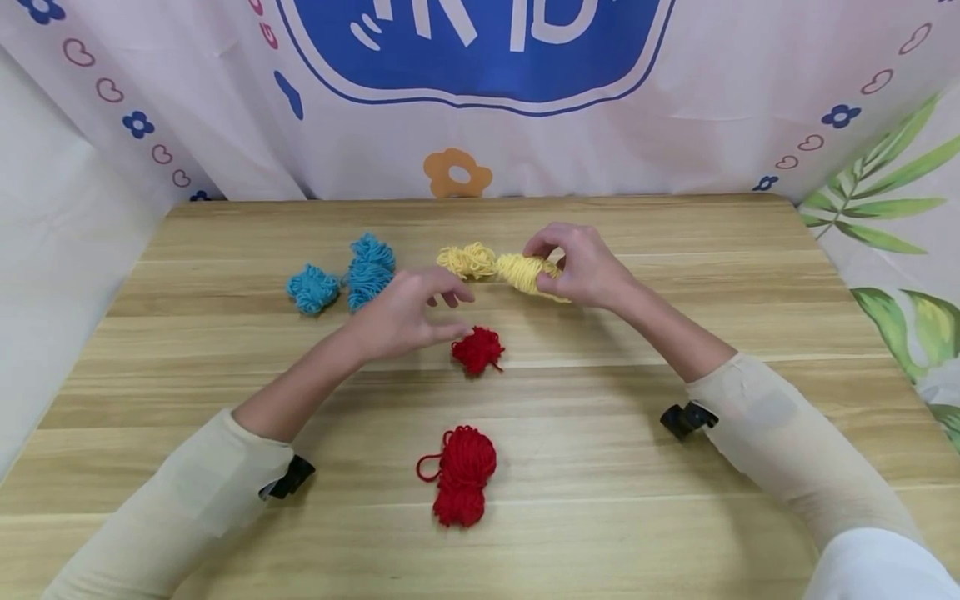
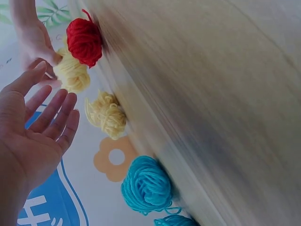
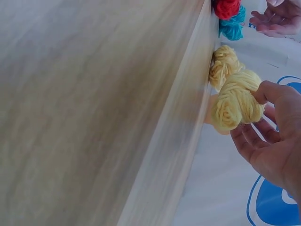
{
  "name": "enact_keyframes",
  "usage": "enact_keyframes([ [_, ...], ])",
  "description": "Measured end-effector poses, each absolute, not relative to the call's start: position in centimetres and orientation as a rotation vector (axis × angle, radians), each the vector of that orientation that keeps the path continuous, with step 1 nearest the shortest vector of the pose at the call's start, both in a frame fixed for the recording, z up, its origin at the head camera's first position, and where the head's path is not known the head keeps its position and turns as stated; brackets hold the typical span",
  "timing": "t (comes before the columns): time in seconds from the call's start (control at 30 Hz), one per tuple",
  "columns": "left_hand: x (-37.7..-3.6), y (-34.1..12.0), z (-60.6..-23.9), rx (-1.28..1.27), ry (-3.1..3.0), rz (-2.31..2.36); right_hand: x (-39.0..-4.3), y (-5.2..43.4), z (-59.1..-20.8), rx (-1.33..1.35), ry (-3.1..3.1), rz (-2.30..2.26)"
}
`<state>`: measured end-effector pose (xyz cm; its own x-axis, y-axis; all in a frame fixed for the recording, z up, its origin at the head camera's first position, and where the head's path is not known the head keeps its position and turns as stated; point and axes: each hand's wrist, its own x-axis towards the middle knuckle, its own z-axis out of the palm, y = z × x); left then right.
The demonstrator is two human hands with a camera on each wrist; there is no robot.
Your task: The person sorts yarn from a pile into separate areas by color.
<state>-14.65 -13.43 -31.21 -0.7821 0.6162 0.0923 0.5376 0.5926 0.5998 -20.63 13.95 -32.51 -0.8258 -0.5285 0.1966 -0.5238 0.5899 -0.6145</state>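
Note:
My right hand [image 1: 551, 267] grips a larger yellow yarn bundle [image 1: 525, 272] just above the table, thumb on top and fingers beneath; the right wrist view shows this hand [image 3: 254, 117] round the bundle [image 3: 233, 103]. A smaller yellow bundle [image 1: 468, 260] lies touching it on the left. My left hand [image 1: 435, 310] hovers open with straight fingers, close above a small red yarn bundle [image 1: 477, 349]. In the left wrist view its palm [image 2: 42, 136] is spread and holds nothing.
Two blue yarn bundles [image 1: 313, 289] [image 1: 370, 269] lie left of the yellow ones. A larger red bundle [image 1: 462, 473] sits nearer the front edge of the wooden table [image 1: 675, 500]. A printed cloth backdrop [image 1: 480, 100] closes off the far side.

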Motion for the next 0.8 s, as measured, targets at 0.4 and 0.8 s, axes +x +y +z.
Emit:
enact_keyframes([
  [0.4, -14.2, -12.9, -31.7, 1.018, 2.657, 0.928, -21.4, 13.7, -32.6, -0.850, 2.810, -1.049],
  [0.8, -14.1, -12.6, -32.1, 1.061, 2.642, 0.905, -22.5, 13.5, -33.1, -0.850, 2.848, -1.019],
])
